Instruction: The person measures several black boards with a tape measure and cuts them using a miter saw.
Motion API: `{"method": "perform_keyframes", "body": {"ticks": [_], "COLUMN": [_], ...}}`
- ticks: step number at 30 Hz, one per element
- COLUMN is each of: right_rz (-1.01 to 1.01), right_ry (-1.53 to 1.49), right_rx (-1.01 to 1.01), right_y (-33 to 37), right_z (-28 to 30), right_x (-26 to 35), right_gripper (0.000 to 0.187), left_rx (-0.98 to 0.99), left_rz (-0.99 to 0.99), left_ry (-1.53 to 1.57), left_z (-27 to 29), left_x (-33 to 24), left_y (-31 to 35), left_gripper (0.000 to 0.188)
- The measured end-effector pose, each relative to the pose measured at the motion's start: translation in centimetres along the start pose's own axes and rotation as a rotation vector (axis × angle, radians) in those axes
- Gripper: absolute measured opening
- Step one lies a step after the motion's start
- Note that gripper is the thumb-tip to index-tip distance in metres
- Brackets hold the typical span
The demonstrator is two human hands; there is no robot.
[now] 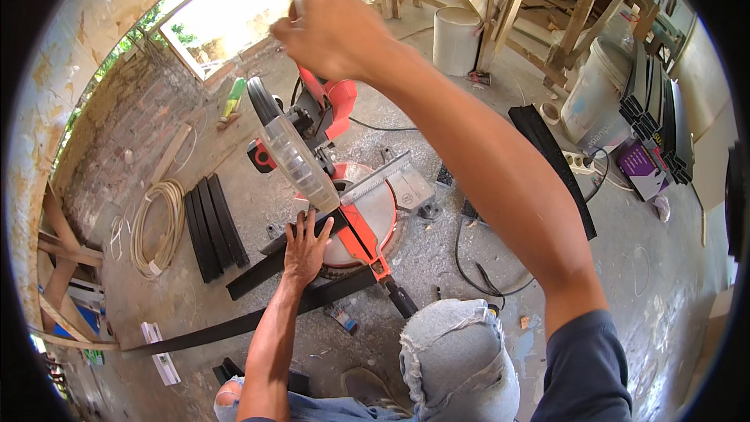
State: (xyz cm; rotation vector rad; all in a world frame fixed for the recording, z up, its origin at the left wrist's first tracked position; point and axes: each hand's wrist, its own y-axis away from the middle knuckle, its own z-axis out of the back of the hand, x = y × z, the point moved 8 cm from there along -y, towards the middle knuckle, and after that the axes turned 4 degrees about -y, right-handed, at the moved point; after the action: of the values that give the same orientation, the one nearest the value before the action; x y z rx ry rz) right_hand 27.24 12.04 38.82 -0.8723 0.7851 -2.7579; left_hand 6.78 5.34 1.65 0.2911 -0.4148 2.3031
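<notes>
A red and grey miter saw (361,227) stands on the floor in front of me, its head raised and its clear blade guard (301,158) over the table. My left hand (306,248) lies with fingers spread on a black strip (258,272) at the left of the saw table, pressing on it. My right hand (334,30) is raised at the top and closed round the saw's handle, which it mostly hides; red housing (341,105) shows just below. Another long black strip (258,322) lies nearer me, its right end by the saw's front arm.
Several short black strips (212,227) and a coiled hose (152,230) lie at left. A long dark piece (553,164), a power strip (578,162) and cables lie at right. Beyond are buckets (457,41), stacked black profiles (656,117) and wooden frames. Dust covers the floor.
</notes>
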Motion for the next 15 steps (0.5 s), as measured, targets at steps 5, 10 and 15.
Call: {"method": "perform_keyframes", "body": {"ticks": [5,10,15], "right_rz": [-0.171,-0.099,-0.046], "right_ry": [0.152,0.213,0.033], "right_rx": [0.372,0.369,0.022], "right_y": [-3.3,-0.8,7.4], "right_z": [-6.0,-7.8,-6.0], "right_x": [-1.0,-3.3,-3.5], "right_gripper": [0.036,0.037,0.052], "left_rx": [-0.013,-0.102,-0.156], "left_rz": [0.126,0.166,0.238], "left_ry": [0.187,0.356,0.355], "left_z": [0.5,1.0,0.0], "left_x": [0.5,0.6,1.9], "left_y": [-0.2,-0.4,0.8], "left_gripper": [0.049,0.049,0.050]}}
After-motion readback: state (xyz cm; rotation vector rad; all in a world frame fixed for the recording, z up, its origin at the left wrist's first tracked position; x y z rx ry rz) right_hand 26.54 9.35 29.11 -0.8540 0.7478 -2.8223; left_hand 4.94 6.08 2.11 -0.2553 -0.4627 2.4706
